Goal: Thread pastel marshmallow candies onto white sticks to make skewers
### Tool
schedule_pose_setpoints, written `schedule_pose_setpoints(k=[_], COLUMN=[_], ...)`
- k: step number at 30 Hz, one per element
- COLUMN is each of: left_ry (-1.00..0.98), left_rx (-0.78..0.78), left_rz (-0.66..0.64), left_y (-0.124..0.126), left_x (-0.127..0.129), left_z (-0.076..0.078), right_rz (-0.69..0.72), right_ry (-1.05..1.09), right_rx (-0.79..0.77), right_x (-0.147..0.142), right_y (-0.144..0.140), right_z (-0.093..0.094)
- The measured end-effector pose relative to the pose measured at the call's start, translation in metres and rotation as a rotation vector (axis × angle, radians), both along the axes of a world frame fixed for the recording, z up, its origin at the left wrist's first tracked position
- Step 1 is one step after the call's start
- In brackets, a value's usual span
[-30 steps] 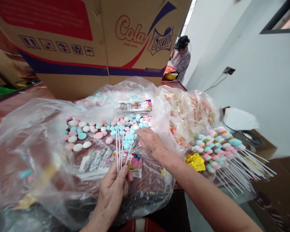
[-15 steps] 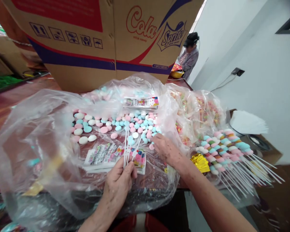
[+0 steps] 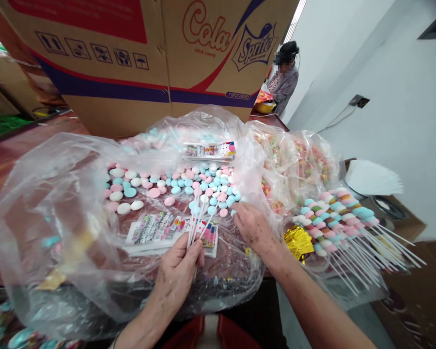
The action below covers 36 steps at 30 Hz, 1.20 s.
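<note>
Sticks (image 3: 192, 225), thin and white, rose from the left hand (image 3: 178, 271), whose thumb and fingers were clamped round their lower ends; the shafts fanned slightly, their tips overlapping the near edge of a scatter of candies (image 3: 176, 190). Whether any candy sat on a tip could not be told. Apart from it, the right hand (image 3: 254, 230) reached to the right end of the scatter, fingers bent just beside a pale blue candy (image 3: 233, 212); I could not tell whether they pinched it.

To the right, beyond a crinkled bunch of gold foil (image 3: 298, 241), candy skewers (image 3: 334, 218) lay side by side, their bare ends pointing toward the near right. Past the left hand, printed packets (image 3: 156, 230) overlapped in a flat stack on crumpled clear plastic (image 3: 58, 184), spread over the reddish-brown worktop (image 3: 2, 174). The candies behind them were loose, pink, white and pale blue.

Farther back rested a second stack of packets (image 3: 210, 151), with clear bags (image 3: 294, 155) of red, orange and green pieces bulging to its right. A big carton (image 3: 203, 109) printed "Cola" and "Sprite" stood behind, and past its right edge a person (image 3: 287, 87) in dark headwear was near a yellow bowl (image 3: 265, 108).
</note>
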<state>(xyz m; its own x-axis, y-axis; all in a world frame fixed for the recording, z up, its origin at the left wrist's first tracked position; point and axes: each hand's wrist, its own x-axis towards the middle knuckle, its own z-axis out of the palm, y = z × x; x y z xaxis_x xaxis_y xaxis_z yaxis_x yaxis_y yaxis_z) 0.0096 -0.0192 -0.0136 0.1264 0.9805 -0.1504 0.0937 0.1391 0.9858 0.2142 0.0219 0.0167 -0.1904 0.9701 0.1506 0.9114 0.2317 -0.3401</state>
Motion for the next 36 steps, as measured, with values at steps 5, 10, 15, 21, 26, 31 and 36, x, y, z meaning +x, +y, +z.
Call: schedule_pose_setpoints(k=[5, 10, 15, 21, 26, 31, 36], left_ry=[-0.022, 0.000, 0.029, 0.072, 0.088, 0.092, 0.097], left_rx=[-0.007, 0.014, 0.036, 0.050, 0.052, 0.065, 0.068], left_rz=[-0.017, -0.011, -0.011, -0.010, -0.025, -0.039, -0.027], left_y=[0.000, -0.001, -0.001, -0.001, -0.001, 0.000, 0.000], left_x=[0.000, 0.001, 0.001, 0.001, 0.000, -0.001, -0.001], left_z=[0.001, 0.002, 0.002, 0.004, 0.000, -0.005, -0.004], right_rz=[-0.091, 0.016, 0.076, 0.128, 0.012, -0.038, 0.013], right_ry=[0.190, 0.216, 0.224, 0.170, -0.024, -0.133, 0.032], right_rx=[-0.017, -0.045, -0.066, -0.073, -0.139, -0.160, -0.131], right_x=[-0.008, -0.011, -0.003, -0.004, -0.014, -0.026, -0.023], right_y=[0.013, 0.026, 0.027, 0.029, 0.030, 0.023, 0.012], right_z=[0.002, -0.011, -0.015, -0.008, 0.000, 0.007, 0.000])
